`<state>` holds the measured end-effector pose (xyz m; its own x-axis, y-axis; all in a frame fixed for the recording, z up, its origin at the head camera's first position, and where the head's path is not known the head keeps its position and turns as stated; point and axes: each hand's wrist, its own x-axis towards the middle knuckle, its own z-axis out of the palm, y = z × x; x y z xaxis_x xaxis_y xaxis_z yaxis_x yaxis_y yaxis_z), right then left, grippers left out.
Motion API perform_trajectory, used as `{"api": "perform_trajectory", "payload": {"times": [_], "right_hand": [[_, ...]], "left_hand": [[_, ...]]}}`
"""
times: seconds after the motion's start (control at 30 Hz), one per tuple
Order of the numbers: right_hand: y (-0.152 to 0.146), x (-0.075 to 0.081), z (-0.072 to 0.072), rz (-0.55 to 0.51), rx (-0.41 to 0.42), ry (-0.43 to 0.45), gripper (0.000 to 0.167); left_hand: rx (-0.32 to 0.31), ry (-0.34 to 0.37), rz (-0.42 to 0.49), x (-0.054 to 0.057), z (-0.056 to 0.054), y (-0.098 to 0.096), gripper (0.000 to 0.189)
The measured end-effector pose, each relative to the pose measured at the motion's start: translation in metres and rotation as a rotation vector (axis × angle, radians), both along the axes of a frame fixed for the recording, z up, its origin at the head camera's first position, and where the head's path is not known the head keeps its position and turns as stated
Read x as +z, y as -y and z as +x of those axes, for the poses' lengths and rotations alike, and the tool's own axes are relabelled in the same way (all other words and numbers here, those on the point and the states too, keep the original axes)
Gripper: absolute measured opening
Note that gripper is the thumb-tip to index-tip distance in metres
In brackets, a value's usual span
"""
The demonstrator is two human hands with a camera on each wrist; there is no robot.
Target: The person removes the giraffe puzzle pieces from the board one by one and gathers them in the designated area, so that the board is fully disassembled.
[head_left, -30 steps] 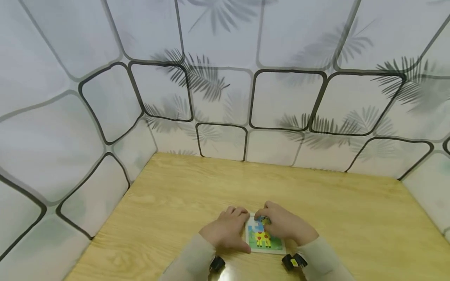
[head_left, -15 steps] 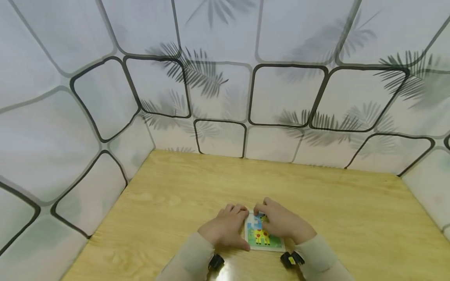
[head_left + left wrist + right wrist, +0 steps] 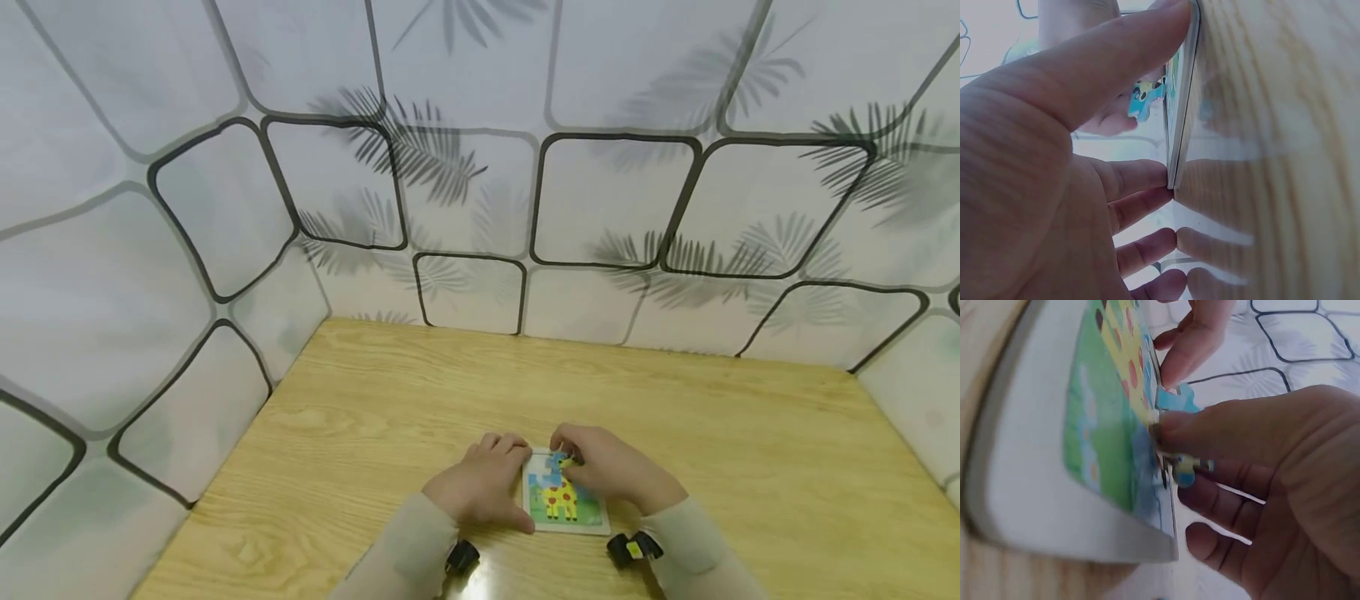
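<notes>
Left hand point(image 3: 486, 485) spread along left edge of puzzle board point(image 3: 1029, 487), fingers apart, likely steadying it; over board's far half, right hand point(image 3: 617, 469) pinches giraffe-face piece point(image 3: 1147, 95).

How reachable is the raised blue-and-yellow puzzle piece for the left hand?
Probably not freely: the right hand seems to pinch that puzzle piece, blocking a clean grip. The left hand is close, but braces the puzzle board's left edge.

This place is an enclosed space: a wood-grain tabletop point(image 3: 375, 392) meets pale walls point(image 3: 474, 296) (they carry printed grey leaves point(image 3: 442, 167) and dark rounded outlines point(image 3: 615, 136)). Whether home or studio, I cannot tell.
</notes>
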<state>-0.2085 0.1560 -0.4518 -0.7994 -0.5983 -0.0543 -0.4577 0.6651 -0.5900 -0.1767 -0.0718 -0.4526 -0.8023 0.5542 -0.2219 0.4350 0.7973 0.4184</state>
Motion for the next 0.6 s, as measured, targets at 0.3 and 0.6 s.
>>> {"api": "perform_trajectory", "payload": {"times": [0.3,0.6], "right_hand": [[-0.047,0.027,-0.001,-0.128,-0.089,0.04,0.023],[-0.104,0.036,-0.004,0.047,-0.221,0.105,0.014]], "left_hand": [[0.0,0.003,-0.003,-0.002,0.001,-0.003,0.101],[-0.021,-0.008,-0.001,0.001,0.001,0.0,0.099]]}}
